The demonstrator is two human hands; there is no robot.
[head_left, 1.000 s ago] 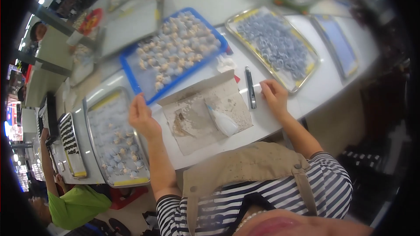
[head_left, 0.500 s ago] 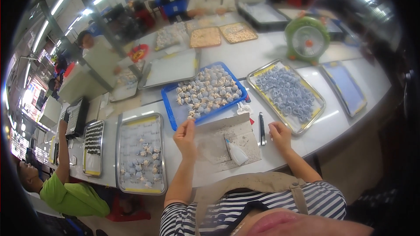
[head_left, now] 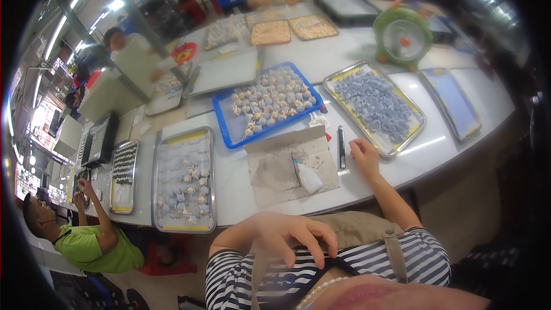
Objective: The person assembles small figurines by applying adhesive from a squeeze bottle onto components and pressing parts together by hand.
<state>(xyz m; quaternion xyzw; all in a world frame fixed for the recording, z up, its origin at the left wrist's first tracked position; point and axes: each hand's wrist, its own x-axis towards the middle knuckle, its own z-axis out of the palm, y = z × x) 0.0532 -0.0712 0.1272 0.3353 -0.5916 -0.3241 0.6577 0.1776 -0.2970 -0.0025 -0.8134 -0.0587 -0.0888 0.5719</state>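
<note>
While the head view takes in the whole white bench (head_left: pixel 275 192), its near edge curves from lower left to right, just in front of the person's striped shirt and tan apron.

Hands:
- Right hand (head_left: pixel 364 158): resting on the bench near the edge, fingers loosely curled together, clamped on nothing; just right of a dark pen-like tool (head_left: pixel 341 147) lying lengthwise.
- Left hand (head_left: pixel 293 236): raised off the bench, close to the chest, fingers spread apart and bent downward, holding nothing.

Work area:
- Grey dusty mat (head_left: pixel 290 166), lying flat between the hands' reach and the blue tray; a small white squeeze bottle (head_left: pixel 307 177) lies tilted on its right part.
- Blue tray (head_left: pixel 270 106), just behind the mat, filled with small pale shell-like pieces.
- Steel tray with yellow rim (head_left: pixel 376 106), to the right, holding bluish-grey pieces; its near corner is close to the right hand.
- Steel tray (head_left: pixel 183 181) at left, partly filled; bare bench shows between it and the mat.
- Narrow tray of dark pieces (head_left: pixel 123 175), farther left.
- Empty-looking blue-lined tray (head_left: pixel 453 103), far right.
- Green dial scale (head_left: pixel 403 37), behind.

Room: a workshop hall with ceiling strip lights; other people sit at the far side, and a person in a green shirt (head_left: pixel 94 247) sits at the left end.
</note>
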